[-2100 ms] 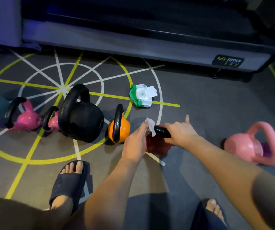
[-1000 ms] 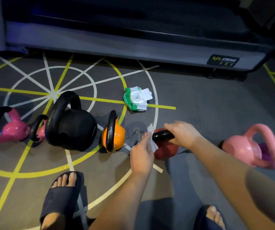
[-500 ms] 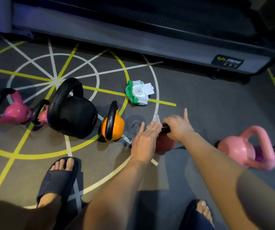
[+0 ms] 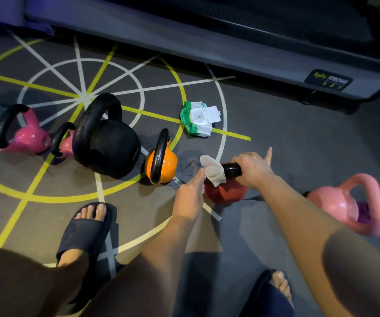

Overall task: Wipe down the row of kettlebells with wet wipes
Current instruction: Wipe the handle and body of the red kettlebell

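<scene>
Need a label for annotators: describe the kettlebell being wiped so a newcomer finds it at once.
Below the treadmill base, follow the kettlebell row on the floor. The red kettlebell sits between the orange kettlebell and the pale pink kettlebell. Only it is red, with the right hand gripping its black handle.

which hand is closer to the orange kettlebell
Left. The left hand, pinching the wipe, sits just right of the orange kettlebell with a small gap; the right hand grips the red kettlebell by its black handle, farther right.
</scene>
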`<move>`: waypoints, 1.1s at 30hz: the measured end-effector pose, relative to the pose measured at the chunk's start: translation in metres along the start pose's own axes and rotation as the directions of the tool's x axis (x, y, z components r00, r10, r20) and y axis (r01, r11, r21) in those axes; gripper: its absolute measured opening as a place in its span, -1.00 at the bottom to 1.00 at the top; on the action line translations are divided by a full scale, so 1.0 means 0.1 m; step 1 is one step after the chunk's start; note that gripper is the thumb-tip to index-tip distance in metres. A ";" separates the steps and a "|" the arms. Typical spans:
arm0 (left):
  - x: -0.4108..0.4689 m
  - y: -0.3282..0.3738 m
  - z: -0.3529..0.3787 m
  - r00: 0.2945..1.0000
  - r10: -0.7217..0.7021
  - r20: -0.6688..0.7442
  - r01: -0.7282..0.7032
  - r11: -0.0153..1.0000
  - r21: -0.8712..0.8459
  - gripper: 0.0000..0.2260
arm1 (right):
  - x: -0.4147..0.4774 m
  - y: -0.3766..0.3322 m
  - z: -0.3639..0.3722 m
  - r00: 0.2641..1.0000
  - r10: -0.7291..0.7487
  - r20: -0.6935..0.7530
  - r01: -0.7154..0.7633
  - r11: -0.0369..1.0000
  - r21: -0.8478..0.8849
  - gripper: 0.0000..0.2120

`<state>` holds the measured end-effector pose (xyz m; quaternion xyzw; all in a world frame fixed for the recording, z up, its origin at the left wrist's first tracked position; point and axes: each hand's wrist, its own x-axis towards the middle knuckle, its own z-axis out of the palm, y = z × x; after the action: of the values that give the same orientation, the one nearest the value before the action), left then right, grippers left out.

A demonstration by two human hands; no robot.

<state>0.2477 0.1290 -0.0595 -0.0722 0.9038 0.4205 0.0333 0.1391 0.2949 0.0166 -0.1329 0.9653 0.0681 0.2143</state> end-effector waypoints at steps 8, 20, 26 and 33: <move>-0.01 0.45 0.12 0.974 0.062 -0.216 -0.106 0.974 -0.199 -0.58 | 0.04 0.00 0.00 1.000 0.021 0.001 -0.021 0.999 -0.037 -0.85; 0.06 0.50 0.11 0.968 -0.151 -0.202 0.045 0.891 -0.452 -0.74 | 0.06 -0.01 0.00 1.000 0.023 -0.003 -0.023 0.998 -0.060 -0.94; -0.07 -0.09 0.03 0.927 -0.338 -0.164 0.287 0.919 -0.270 -0.77 | 0.06 -0.01 -0.01 1.000 0.021 0.005 -0.021 0.999 -0.039 -0.89; 0.09 0.11 0.00 0.895 -0.439 -0.075 0.394 0.859 -0.328 -0.65 | 0.08 0.00 -0.01 1.000 0.016 -0.003 -0.016 0.999 -0.050 -0.87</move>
<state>0.2366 0.1350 -0.0517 -0.3014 0.7909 0.5306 0.0452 0.1322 0.2925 0.0143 -0.1306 0.9646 0.0939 0.2091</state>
